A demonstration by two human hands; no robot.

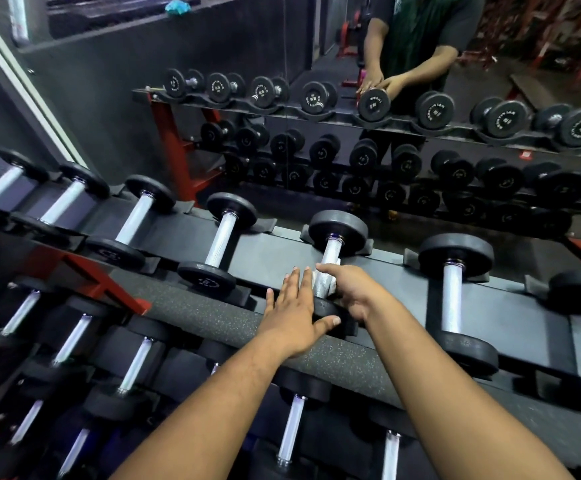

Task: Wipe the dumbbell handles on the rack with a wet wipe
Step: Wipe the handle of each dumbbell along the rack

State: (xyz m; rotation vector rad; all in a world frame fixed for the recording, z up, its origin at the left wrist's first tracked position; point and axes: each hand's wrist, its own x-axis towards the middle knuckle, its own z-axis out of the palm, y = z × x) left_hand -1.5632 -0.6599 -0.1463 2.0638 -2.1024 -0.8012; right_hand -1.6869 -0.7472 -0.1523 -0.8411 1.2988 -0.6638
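A black dumbbell (338, 229) with a knurled silver handle (328, 261) lies on the top shelf of the rack (275, 251). My right hand (353, 292) is curled round the lower part of that handle with a white wet wipe (333, 287) wrapped under its fingers. My left hand (294, 311) lies flat with straight fingers on the near weight head of the same dumbbell, thumb across its front.
More dumbbells line the top shelf to the left (218, 244) and right (455, 292), with lower shelves of dumbbells (290, 424) beneath. A speckled rubber strip (212, 317) edges the shelf. Behind the rack a mirror (316, 133) reflects the rack and a person.
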